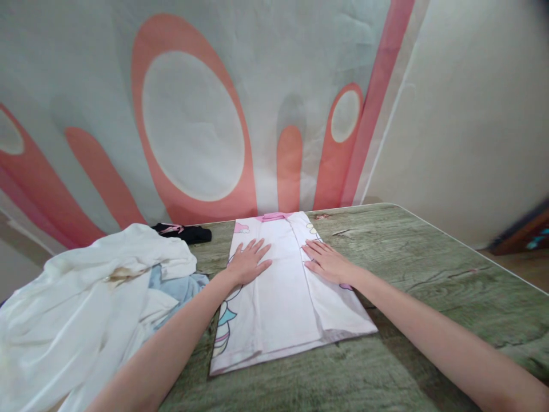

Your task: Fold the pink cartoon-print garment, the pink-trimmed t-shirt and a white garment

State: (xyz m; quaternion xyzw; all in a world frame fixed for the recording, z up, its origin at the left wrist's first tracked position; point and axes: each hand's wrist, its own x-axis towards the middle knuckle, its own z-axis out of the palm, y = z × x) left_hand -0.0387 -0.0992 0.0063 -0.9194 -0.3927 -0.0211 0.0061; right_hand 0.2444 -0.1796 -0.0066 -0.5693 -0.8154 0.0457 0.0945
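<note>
A white shirt (278,297) with a pink collar and cartoon prints along its sides lies on the table, both sides folded in toward its middle. The collar end points to the wall, and the hem faces me. My left hand (247,263) rests flat on the shirt's left part, fingers spread. On the right folded part lies my right hand (328,261), palm down with its fingers stretched out. Neither hand grips anything. The cloth under both palms is hidden.
Left of the shirt is a heap of white clothes (98,286) with a light blue garment (182,289) in it. Behind it sits a folded black item (195,234). The wood-grain table (429,274) meets a wall with a pink-patterned backdrop (253,171).
</note>
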